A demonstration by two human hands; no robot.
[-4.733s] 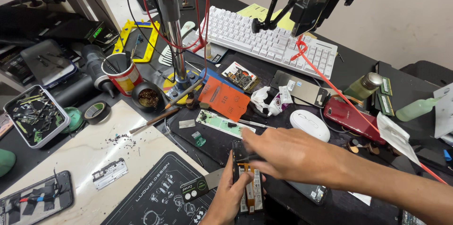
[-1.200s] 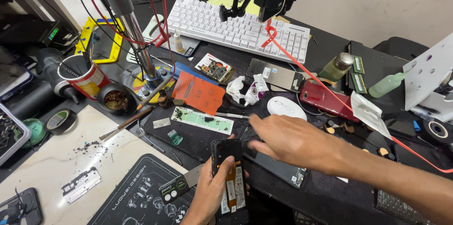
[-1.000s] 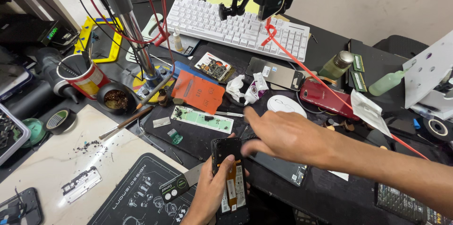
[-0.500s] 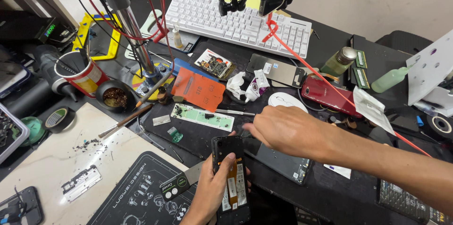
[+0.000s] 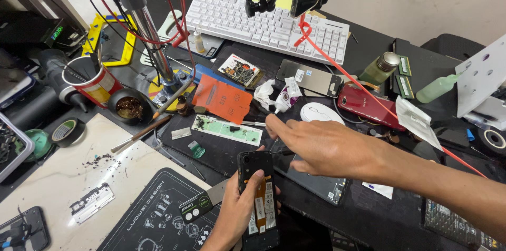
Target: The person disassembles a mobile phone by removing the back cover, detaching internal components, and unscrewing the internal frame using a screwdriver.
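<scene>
Below centre, left hand [image 5: 237, 214] grips the opened phone [image 5: 258, 198]. Right hand [image 5: 327, 145], fingers half spread and empty, reaches left above it; a careless sweep could likely knock the green tray [image 5: 227, 130].

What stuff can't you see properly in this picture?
Head view only:
- What the right hand touches: its own fingers hide it.
- Opened phone: left hand covers part.
- Grey panel: right hand overlaps it.
- Red cup contents: too dark.
</scene>
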